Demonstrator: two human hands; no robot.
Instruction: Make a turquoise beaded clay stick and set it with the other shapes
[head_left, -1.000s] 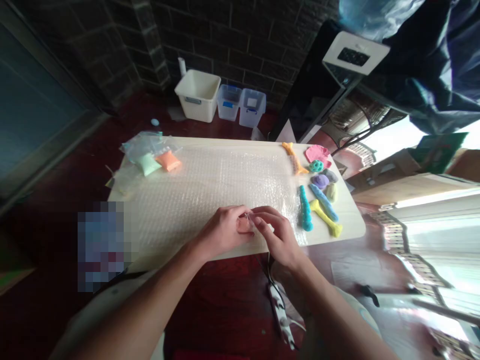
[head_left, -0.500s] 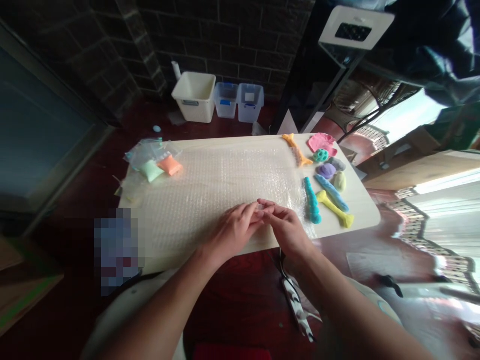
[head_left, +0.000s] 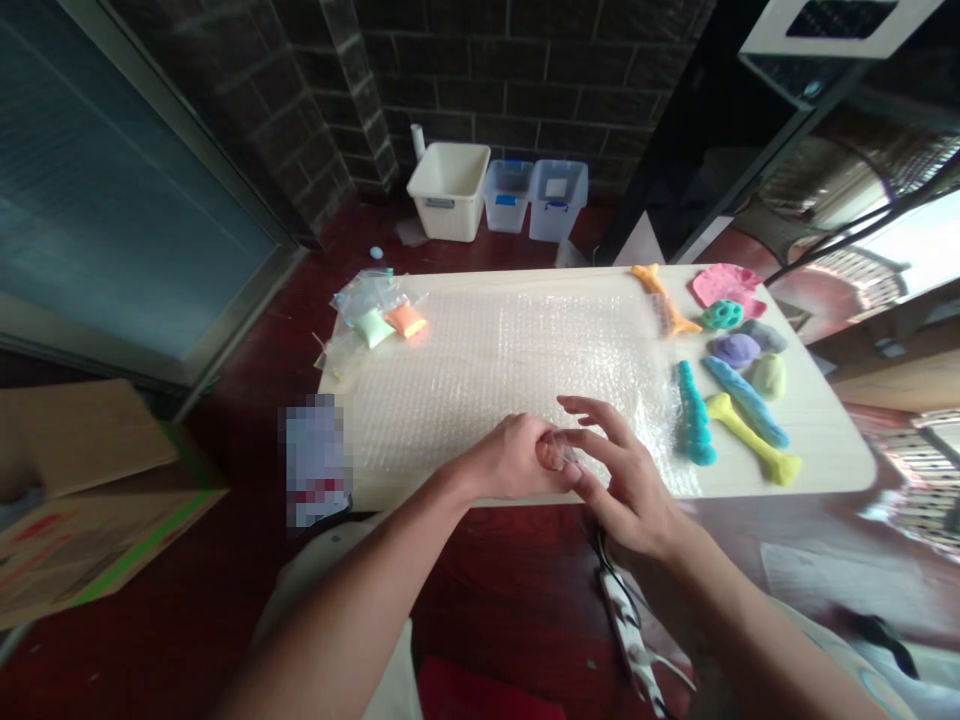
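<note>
My left hand point(head_left: 517, 455) is closed around a small reddish-brown lump in clear plastic point(head_left: 553, 452), above the front edge of the table. My right hand point(head_left: 622, 470) meets it from the right, thumb and a finger at the clear plastic, the other fingers stretched out. What the lump is made of I cannot make out. Beneath both hands lies a sheet of bubble wrap point(head_left: 465, 370). Right of my right hand are a teal beaded clay piece point(head_left: 696, 415), a yellow bone-shaped piece point(head_left: 754, 440) and a blue twisted stick point(head_left: 746, 400).
More clay shapes, including an orange piece point(head_left: 666, 300) and a pink one point(head_left: 726, 288), lie at the table's right. Green point(head_left: 373, 328) and orange packets point(head_left: 406, 320) sit at the left. Bins point(head_left: 450, 200) stand behind; a power strip point(head_left: 630, 630) is below.
The view has swung left, so the table appears farther right. My hands, pressed together before, have parted somewhat; the right fingers have spread and the lump in clear plastic now shows.
</note>
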